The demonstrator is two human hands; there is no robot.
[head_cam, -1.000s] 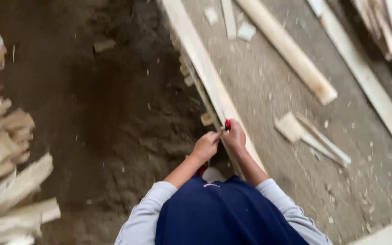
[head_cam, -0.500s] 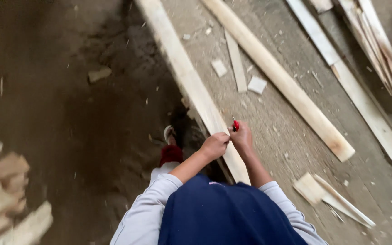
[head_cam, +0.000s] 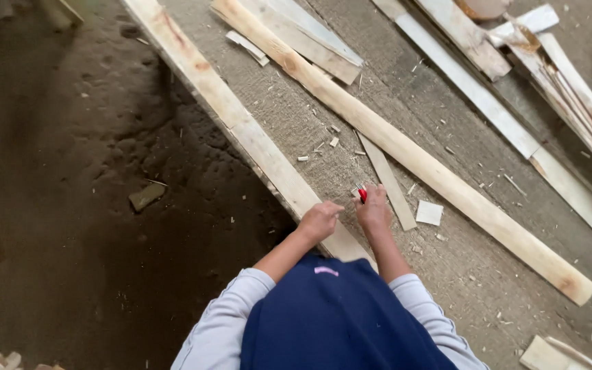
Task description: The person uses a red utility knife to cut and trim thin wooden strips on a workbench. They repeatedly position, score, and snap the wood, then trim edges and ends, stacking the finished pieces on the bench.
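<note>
both hands are down at the near end of the long flat pale wooden plank. left hand is balled into a fist resting right on the plank's face. right hand sits just beside it, fingers closed around a small red tool (can't tell what kind) poking out the top. a thin wooden strip lies just right of that hand.

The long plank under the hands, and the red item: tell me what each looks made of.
Long plank: bare, unfinished pale wood, with visible grain and a reddish stain. Red item in the right hand: probably plastic, judging by its bright uniform colour; too small to be sure.
</note>
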